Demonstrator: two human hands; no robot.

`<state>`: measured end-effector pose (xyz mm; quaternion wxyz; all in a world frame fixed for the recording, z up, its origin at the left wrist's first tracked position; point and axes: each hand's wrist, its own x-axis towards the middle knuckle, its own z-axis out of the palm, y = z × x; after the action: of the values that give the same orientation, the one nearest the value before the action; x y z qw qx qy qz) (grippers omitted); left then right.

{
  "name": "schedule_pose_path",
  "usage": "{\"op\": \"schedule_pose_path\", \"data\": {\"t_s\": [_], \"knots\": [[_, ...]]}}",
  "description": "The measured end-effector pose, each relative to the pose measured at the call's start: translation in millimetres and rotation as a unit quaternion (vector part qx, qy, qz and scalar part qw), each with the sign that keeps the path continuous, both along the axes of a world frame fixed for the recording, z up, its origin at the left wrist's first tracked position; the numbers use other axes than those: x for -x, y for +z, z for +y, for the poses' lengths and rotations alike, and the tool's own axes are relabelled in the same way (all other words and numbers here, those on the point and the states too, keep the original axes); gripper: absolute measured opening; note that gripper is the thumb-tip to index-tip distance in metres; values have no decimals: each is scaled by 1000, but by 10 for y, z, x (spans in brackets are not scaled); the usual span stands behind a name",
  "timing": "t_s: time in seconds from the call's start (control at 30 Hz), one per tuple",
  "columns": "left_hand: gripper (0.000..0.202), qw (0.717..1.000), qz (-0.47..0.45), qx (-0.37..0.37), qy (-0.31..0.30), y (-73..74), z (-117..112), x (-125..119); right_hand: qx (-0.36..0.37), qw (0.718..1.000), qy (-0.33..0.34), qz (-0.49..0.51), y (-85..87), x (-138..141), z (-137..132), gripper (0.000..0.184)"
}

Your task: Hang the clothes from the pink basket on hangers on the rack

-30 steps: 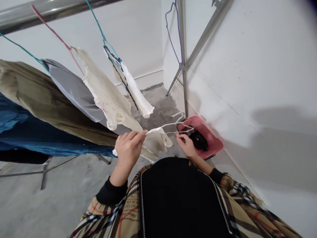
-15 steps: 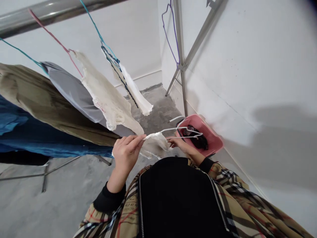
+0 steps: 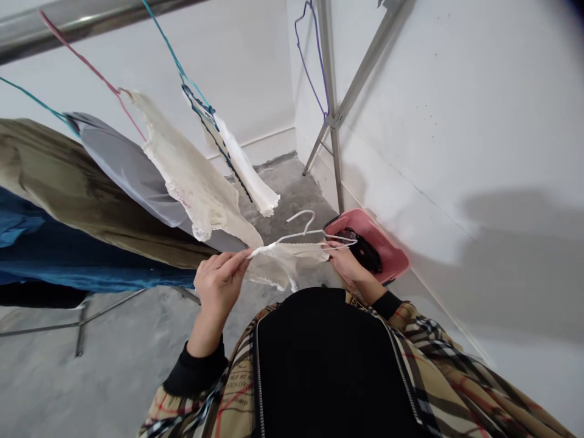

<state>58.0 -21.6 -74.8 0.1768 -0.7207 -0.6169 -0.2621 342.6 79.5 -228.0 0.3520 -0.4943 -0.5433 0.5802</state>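
My left hand (image 3: 219, 286) pinches the strap end of a small cream lace-trimmed garment (image 3: 278, 263). A white coated-wire hanger (image 3: 303, 234) runs across the top of that garment, its hook pointing up and away from me. My right hand (image 3: 349, 267) grips the hanger's right end along with the garment's edge, just beside a pink plastic basket (image 3: 392, 258). The hanger's left arm disappears under the fabric near my left fingers.
Cream, white, grey, olive and blue clothes (image 3: 68, 182) hang on coloured hangers from a steel rail (image 3: 45, 24) at left. A metal rack leg (image 3: 333, 109) stands by the white wall (image 3: 456, 121). A black item (image 3: 362, 250) lies in the basket on the concrete floor (image 3: 292, 188).
My hands have moved apart, the left outward and the right toward the basket. The garment now stretches wider along the hanger, and the hook stands more upright.
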Motion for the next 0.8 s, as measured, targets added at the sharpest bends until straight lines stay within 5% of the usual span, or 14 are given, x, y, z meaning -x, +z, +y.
{"op": "schedule_pose_path", "data": {"t_s": [0.27, 0.57, 0.63, 0.7, 0.8], "knots": [[17, 998, -54, -4, 11, -270, -12, 223, 52, 985, -126, 107, -6, -252, 166, 42], [19, 999, -3, 0, 39, -350, -93, 262, -28, 981, -174, 78, 450, -399, 212, 33], [19, 999, 23, 10, 34, -390, -105, 239, -64, 986, -152, 32, 595, -437, 181, 32], [19, 999, 11, 25, 32, -446, -106, 222, -102, 993, -59, -25, 749, -493, 154, 32], [20, 993, -100, 49, 25, -541, -81, 236, -200, 973, 66, -95, 958, -599, 150, 32]]}}
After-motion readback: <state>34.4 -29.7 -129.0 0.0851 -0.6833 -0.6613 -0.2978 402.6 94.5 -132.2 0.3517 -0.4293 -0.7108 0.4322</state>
